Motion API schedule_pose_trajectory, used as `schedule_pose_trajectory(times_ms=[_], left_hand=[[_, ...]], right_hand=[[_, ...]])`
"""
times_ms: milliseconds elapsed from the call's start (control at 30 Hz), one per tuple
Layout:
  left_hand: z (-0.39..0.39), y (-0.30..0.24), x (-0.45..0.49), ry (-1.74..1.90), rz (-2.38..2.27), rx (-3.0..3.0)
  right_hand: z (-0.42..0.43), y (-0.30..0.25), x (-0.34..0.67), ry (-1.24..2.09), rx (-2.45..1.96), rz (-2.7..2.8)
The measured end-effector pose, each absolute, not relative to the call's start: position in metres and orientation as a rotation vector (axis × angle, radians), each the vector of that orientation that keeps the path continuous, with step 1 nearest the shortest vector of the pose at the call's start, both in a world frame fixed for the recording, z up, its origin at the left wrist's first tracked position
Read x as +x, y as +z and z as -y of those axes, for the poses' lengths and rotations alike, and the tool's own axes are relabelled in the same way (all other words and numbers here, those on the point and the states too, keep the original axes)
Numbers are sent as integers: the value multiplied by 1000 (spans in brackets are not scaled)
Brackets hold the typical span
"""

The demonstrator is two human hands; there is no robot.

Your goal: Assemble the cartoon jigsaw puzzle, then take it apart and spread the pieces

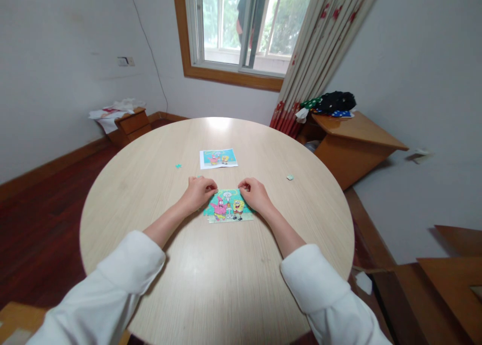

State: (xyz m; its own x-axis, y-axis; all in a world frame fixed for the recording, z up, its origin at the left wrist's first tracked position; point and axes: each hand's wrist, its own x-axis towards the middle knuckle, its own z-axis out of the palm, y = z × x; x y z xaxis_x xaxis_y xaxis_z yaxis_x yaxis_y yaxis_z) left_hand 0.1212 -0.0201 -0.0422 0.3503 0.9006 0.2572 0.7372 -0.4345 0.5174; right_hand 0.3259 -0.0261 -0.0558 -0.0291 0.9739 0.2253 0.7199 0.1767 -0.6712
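Note:
A mostly assembled jigsaw puzzle (228,210) with a pink starfish, a pale tall figure and a yellow sponge character lies on the table in front of me. My left hand (198,193) is closed in a pinch at its upper left edge. At the upper right edge, my right hand (256,193) pinches it in the same way. Both hands cover parts of the puzzle's sides, and whether a loose piece is between the fingers is hidden. Just beyond lies a printed reference picture (219,158) showing the same characters.
One loose teal puzzle piece (178,166) lies to the left and a greenish piece (289,177) to the right on the round table (211,284). Clothes (335,102) rest on a wooden cabinet (357,129) at the right. A window and curtain (314,43) are behind.

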Motion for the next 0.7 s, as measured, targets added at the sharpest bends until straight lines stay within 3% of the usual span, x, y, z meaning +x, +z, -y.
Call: schedule_pose_trajectory(times_ms=[700], left_hand=[[17,-48,116,796,-1440,2328]], right_hand=[[28,-55,328,500,-1603,1804]])
